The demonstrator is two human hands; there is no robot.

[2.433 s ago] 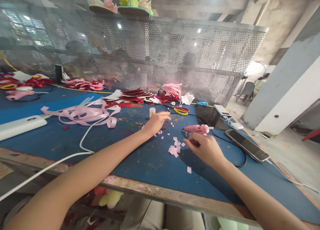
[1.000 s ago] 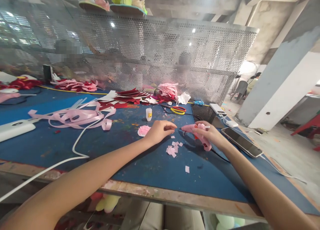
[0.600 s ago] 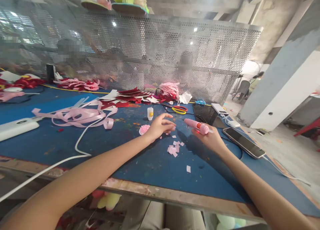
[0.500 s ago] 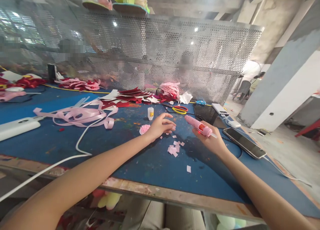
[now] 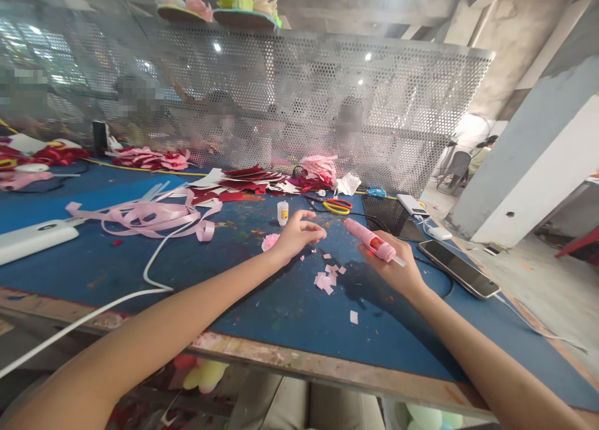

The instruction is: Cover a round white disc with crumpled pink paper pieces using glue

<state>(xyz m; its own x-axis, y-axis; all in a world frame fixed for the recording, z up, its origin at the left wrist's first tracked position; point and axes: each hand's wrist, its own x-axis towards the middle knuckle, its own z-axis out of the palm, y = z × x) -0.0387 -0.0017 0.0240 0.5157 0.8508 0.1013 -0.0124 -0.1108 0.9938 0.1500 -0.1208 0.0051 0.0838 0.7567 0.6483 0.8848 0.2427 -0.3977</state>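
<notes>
My right hand [image 5: 397, 264] is wrapped round a pink hot glue gun [image 5: 369, 239]. Its nozzle points up and to the left, and a clear glue stick pokes out of its back end. Left of the nozzle, my left hand [image 5: 299, 235] hovers over the table with thumb and fingertips drawn together; whatever they pinch is too small to make out. Behind its wrist sits a round pink cluster [image 5: 270, 242], partly covered. Small pale pink squares [image 5: 326, 280] lie loose between the two hands, with a single square [image 5: 354, 317] nearer the front edge.
A small bottle [image 5: 282, 213] stands beyond my left hand, and yellow-and-red-handled scissors [image 5: 337, 206] lie farther back. Pink ribbon [image 5: 140, 221] and a white power bank [image 5: 37, 239] with a cable occupy the left. A phone [image 5: 458, 269] rests at right. A perforated screen [image 5: 299, 99] borders the back.
My left hand has shifted very slightly left, its fingertips a little farther from the nozzle. The glue gun has moved slightly, its nozzle now a bit farther left. The loose squares stay put.
</notes>
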